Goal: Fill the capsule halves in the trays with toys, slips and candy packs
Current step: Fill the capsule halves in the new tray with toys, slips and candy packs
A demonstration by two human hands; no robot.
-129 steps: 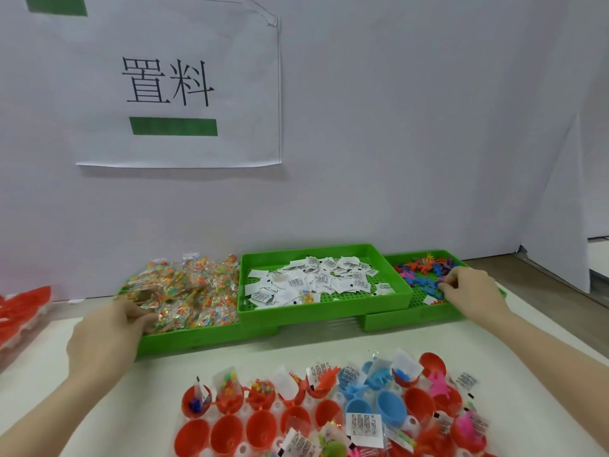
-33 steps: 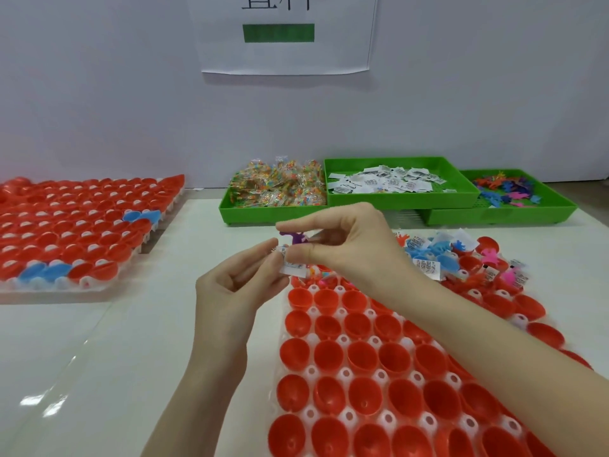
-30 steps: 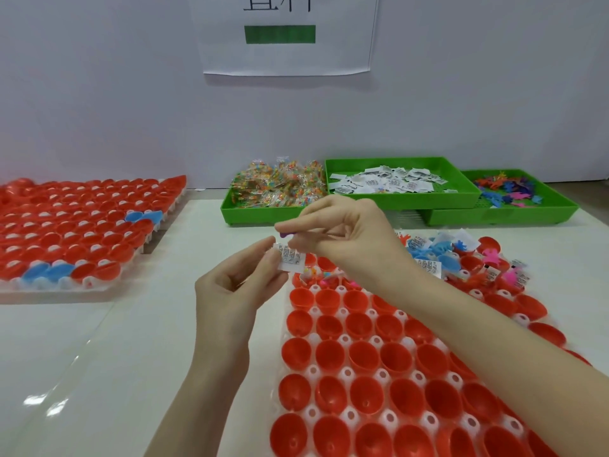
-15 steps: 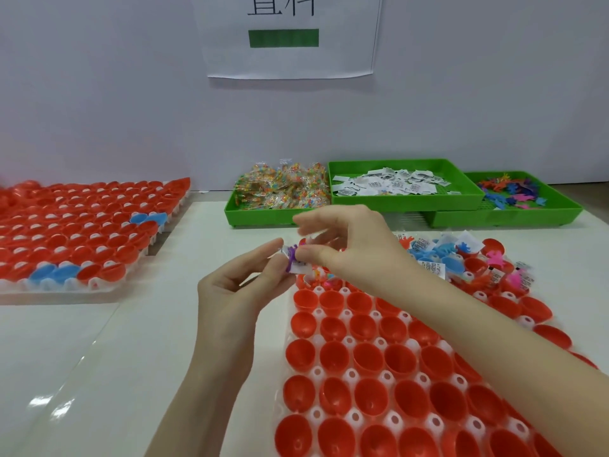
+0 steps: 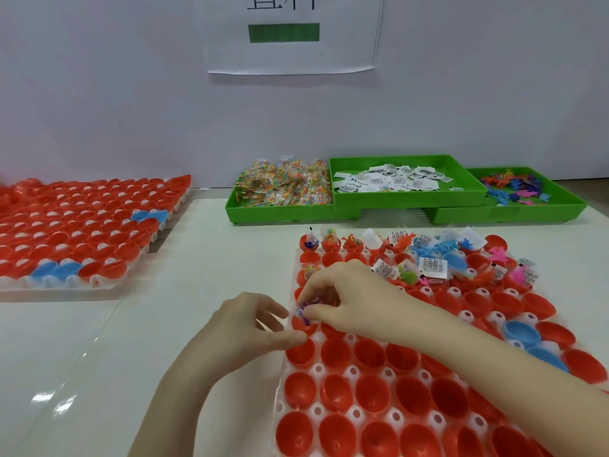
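Note:
My right hand (image 5: 349,298) pinches a small purple toy (image 5: 304,313) with a bit of white slip and lowers it into a red capsule half (image 5: 301,327) in the left column of the near tray (image 5: 318,369). My left hand (image 5: 244,328) lies at that tray's left edge, its thumb resting against the rim of the neighbouring red half (image 5: 300,352), its fingers relaxed beside the toy. The tray's far rows hold toys, slips and candy packs; the near rows are bare red halves with a few blue ones (image 5: 522,334).
Three green bins stand at the back: candy packs (image 5: 283,188), white slips (image 5: 392,179) and coloured toys (image 5: 514,189). A second tray of red and blue capsule halves (image 5: 82,225) lies at the left. A paper sign (image 5: 290,31) hangs on the white wall.
Both hands came down from in front of me to the tray's left column. The bundle I was holding between both hands now sits in my right fingers, over a capsule half.

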